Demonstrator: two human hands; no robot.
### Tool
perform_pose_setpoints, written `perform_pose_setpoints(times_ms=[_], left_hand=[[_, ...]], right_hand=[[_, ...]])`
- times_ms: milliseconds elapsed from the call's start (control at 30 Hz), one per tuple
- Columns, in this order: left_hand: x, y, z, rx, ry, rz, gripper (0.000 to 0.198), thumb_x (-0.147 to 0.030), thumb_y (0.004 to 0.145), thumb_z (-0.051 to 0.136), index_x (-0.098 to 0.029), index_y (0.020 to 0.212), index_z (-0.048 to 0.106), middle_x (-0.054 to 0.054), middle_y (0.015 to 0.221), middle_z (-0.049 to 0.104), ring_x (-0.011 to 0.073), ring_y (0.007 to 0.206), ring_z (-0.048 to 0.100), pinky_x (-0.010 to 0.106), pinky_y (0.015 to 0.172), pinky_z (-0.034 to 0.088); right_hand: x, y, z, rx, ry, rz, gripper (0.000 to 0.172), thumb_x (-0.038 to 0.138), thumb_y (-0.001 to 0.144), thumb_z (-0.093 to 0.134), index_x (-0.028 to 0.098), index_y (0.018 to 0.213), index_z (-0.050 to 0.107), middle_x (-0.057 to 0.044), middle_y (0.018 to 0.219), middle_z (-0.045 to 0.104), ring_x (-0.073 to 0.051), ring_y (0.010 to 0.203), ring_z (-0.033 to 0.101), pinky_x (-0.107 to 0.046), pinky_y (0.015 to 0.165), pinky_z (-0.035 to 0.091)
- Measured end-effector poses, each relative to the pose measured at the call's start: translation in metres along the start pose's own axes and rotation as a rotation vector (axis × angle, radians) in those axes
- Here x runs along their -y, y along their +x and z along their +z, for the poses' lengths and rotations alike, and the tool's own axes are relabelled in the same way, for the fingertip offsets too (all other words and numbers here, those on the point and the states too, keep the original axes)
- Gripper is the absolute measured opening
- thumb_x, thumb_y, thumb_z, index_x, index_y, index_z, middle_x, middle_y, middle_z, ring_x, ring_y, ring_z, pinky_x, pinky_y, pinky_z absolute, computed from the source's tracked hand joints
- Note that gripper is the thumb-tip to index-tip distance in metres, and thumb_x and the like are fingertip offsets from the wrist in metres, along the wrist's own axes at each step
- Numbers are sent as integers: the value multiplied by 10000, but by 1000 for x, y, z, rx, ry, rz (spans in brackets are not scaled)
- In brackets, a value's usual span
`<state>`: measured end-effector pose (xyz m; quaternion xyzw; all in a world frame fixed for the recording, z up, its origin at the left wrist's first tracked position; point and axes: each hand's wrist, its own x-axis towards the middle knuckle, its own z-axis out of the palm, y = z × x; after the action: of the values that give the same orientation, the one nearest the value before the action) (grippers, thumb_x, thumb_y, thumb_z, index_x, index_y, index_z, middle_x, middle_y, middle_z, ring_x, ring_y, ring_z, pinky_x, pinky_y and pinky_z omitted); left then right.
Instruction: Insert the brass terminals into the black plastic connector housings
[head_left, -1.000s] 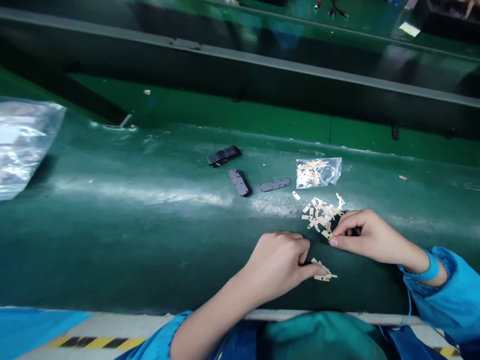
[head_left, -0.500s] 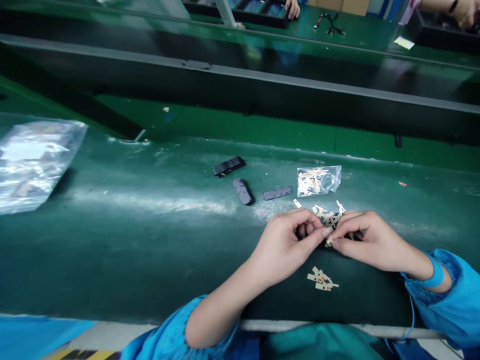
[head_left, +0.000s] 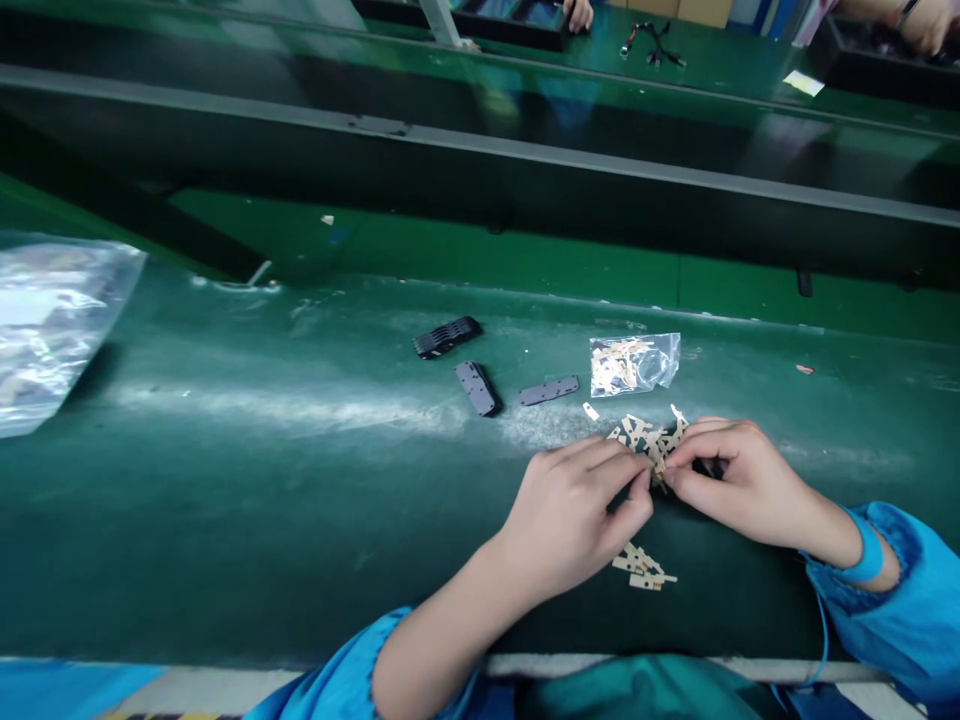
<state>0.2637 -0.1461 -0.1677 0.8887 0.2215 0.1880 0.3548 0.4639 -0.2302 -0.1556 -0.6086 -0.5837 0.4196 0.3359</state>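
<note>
My left hand (head_left: 581, 510) has thumb and fingertips pinched together beside a loose pile of small cream-coloured flat pieces (head_left: 637, 432). Whatever lies between those fingertips is too small to make out. Opposite it, my right hand (head_left: 731, 475) pinches one small cream flat piece (head_left: 659, 482) between thumb and forefinger, close against the pile. Nearer to me, a small group of similar cream pieces (head_left: 643, 570) with brownish marks lies on the green table, just below my left hand. Behind the pile rests a clear plastic bag (head_left: 626, 366) containing more of them.
Left of the small bag are a ribbed black part (head_left: 448, 338), a grey-black block (head_left: 478, 389) and a flat grey plate (head_left: 549, 390). A large clear bag (head_left: 56, 330) lies far left. A metal rail (head_left: 480, 142) crosses behind; beyond it show co-workers' hands (head_left: 577, 14) and dark trays.
My left hand has turned over and lowered slightly, its fingertips drawing a little away from the right ones. My right hand stays nearly still. The view has shifted slightly.
</note>
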Motion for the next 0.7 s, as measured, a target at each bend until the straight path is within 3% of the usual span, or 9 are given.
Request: perform_pose_setpoints(times_ms=[133,433,700], left_hand=[[1,-2,4,-78,-51,-10,167,-165,948,581,-166,946,748,17,798,742,162,698,669,303,670,531],[1,-2,6,-40,87,77,183,-171,950,565,-144,893,737,23,766,710,178,668,640,314,602,503],[9,-4,3,0,89,-55,198,-180,938,561,-170,907,756,18,791,730,189,715,676,316,650,489]], right_hand=[[0,2,-2,2,-20,-3,148,117,867,655,199,807,764,16,739,702,-133,713,614,-276,692,445],[-1,2,2,49,-55,-6,155,105,869,646,186,784,747,15,728,697,-137,715,621,-290,715,449],[0,2,-5,44,-90,38,161,93,796,639,201,733,739,26,700,691,-141,710,622,-282,688,445]])
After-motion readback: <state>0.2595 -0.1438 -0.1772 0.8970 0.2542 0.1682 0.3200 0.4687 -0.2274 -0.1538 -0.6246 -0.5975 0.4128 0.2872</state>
